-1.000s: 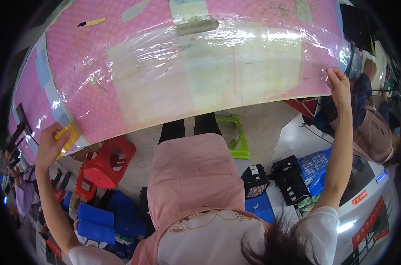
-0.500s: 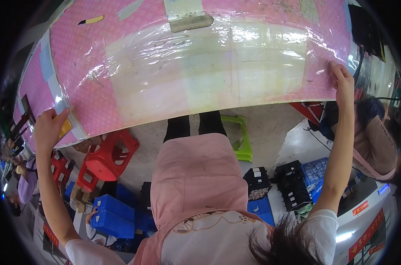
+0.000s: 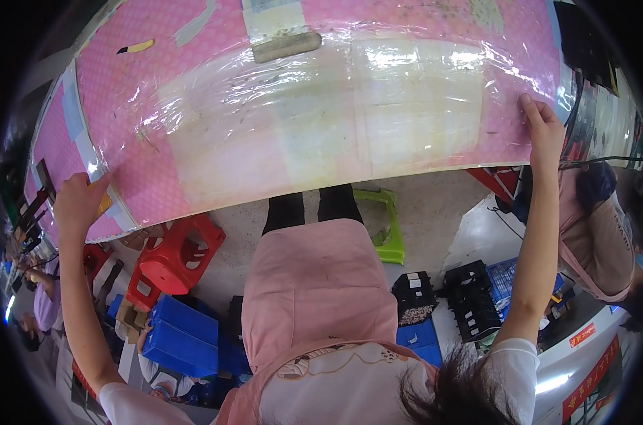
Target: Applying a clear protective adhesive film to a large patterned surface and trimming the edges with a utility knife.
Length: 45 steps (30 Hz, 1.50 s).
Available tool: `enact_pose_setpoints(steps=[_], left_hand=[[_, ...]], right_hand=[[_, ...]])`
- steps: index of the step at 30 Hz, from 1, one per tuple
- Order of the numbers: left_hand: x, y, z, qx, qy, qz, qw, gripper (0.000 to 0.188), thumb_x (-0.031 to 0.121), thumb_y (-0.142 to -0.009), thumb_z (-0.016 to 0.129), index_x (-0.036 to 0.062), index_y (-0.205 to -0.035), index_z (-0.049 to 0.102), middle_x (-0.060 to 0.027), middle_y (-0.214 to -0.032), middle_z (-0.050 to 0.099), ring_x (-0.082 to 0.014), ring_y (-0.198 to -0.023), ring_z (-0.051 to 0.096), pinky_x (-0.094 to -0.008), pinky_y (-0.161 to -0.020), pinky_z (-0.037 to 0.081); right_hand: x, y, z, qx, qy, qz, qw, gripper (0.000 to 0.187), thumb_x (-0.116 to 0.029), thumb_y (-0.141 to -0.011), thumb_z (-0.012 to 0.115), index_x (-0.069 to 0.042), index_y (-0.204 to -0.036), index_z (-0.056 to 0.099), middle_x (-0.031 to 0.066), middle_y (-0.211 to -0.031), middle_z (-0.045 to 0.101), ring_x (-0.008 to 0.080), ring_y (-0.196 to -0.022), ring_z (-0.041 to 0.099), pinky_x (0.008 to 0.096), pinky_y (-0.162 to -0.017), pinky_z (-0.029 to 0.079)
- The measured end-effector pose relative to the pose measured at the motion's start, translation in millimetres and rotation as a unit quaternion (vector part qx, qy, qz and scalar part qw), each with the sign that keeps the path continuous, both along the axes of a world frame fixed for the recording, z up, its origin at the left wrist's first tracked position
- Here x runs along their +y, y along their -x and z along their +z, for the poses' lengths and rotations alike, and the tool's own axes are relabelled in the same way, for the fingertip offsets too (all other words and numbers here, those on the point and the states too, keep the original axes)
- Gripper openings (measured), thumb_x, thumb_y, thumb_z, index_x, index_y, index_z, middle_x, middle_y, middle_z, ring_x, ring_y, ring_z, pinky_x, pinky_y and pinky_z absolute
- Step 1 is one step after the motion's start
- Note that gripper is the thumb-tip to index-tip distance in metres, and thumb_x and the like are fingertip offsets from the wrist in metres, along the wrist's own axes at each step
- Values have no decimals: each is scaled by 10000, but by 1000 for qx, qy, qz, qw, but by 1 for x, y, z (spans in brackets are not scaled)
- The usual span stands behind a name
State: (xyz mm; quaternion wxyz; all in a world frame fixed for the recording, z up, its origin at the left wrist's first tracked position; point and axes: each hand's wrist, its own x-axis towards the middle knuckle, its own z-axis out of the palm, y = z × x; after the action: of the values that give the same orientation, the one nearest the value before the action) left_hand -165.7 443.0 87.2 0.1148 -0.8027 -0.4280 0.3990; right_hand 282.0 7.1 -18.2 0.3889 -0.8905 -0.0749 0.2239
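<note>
1. The left grip [image 3: 80, 202] is near the near left corner of the tabletop [image 3: 151, 188], thumb and fingers pinching a yellow piece [image 3: 105, 204].
2. The yellow piece looks deep amber. The left grip covers most of it, so its full outline cannot be told. It sits just inside the near edge, beside a pale blue tape strip [image 3: 85, 145] running along the left side.
3. The right grip [image 3: 546, 131] is near the right edge, toward the near right corner. Its fingers are bent and close to each other; I cannot tell whether they pinch anything.
4. The tabletop is pink and patterned under glossy, wrinkled clear film [image 3: 264, 92], with a broad cream-yellow patch [image 3: 413, 106] reaching toward the near edge.
5. Toward the far edge lie a slim yellow-and-black tool [image 3: 136, 47], at left, and a grey-brown oblong block [image 3: 287, 47], near the middle.
6. Beyond the near edge, 2 stools stand on the floor: a red stool [image 3: 169, 265] and a green stool [image 3: 393, 234].
</note>
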Motion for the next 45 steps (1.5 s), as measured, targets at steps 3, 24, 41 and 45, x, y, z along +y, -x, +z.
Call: enact_pose_setpoints(steps=[3,24,41,45], left_hand=[[1,0,-1,8,-3,-2,1000,563,502,-805,568,-57,-806,631,-262,-806,628,-419,-787,619,-477,-691,484],[15,14,-10,10,-16,-39,999,540,485,-805,584,-55,-795,617,-260,-797,615,-424,-773,612,-487,-677,475],[-7,-2,10,-19,-2,-27,999,555,508,-779,597,-45,-757,638,-260,-778,621,-428,-764,615,-486,-676,487],[-7,-1,10,0,-3,-6,1000,554,506,-781,594,-46,-769,643,-259,-790,628,-419,-769,624,-471,-682,498]], right_hand=[[5,2,4,-1,17,3,1000,249,-252,-805,708,-6,-797,672,-43,-688,559,34,-624,429,175,-568,295],[5,4,-4,-68,41,14,997,326,-298,-760,740,21,-769,674,-5,-608,572,48,-560,444,203,-507,337],[-5,16,-6,-450,200,243,836,493,-433,-870,552,26,-1050,541,244,-1163,539,404,-1067,517,428,-860,422],[24,73,-20,-393,125,294,862,582,-395,-919,456,41,-1298,385,263,-1373,334,415,-1278,311,458,-1036,262]])
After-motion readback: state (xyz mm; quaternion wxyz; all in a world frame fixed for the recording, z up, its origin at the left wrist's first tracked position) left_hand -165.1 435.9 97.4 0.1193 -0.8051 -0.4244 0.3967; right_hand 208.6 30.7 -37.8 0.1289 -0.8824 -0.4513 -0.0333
